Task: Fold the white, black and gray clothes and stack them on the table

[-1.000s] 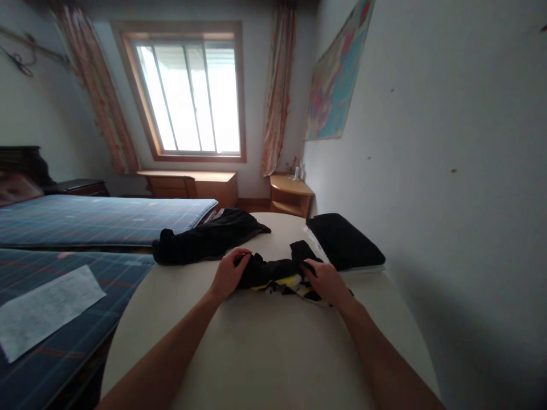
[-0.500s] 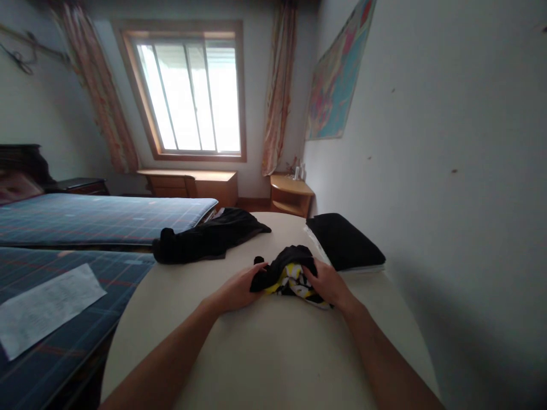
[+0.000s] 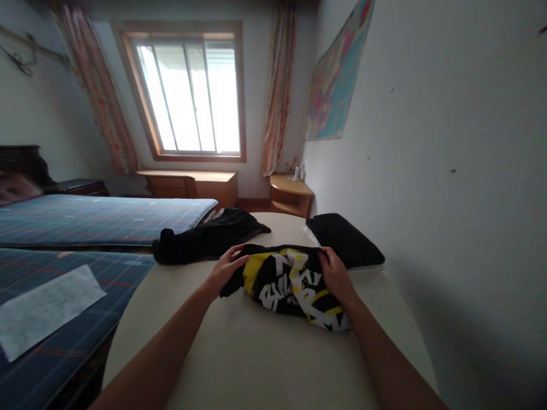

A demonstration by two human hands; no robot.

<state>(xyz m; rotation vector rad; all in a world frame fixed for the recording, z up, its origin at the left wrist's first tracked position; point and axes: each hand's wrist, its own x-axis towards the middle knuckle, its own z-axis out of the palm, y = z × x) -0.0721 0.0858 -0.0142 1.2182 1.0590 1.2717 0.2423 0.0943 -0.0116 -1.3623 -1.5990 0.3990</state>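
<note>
A black garment (image 3: 286,285) with yellow patches and white lettering hangs stretched between my hands, low over the pale round table (image 3: 256,364). Its exact kind does not show. My left hand (image 3: 226,269) pinches the upper left corner, with dark fabric drooping below the fingers. At the upper right edge, my right hand (image 3: 335,274) grips the cloth, thumb on the near side. Behind my left hand lies a crumpled black garment (image 3: 209,236). Beyond my right hand rests a folded black cloth (image 3: 346,242), with a white edge showing under it.
To the left stand mattresses with a blue plaid cover (image 3: 106,213), and a sheet of paper (image 3: 49,310) lies on the nearer one. A white wall (image 3: 453,228) runs close along the right. A wooden desk (image 3: 213,182) stands under the window, a corner shelf (image 3: 290,188) beside it.
The bunched garment has been spread wider, so its printed front now shows. My left hand has moved left and slightly up; my right hand has shifted a little right.
</note>
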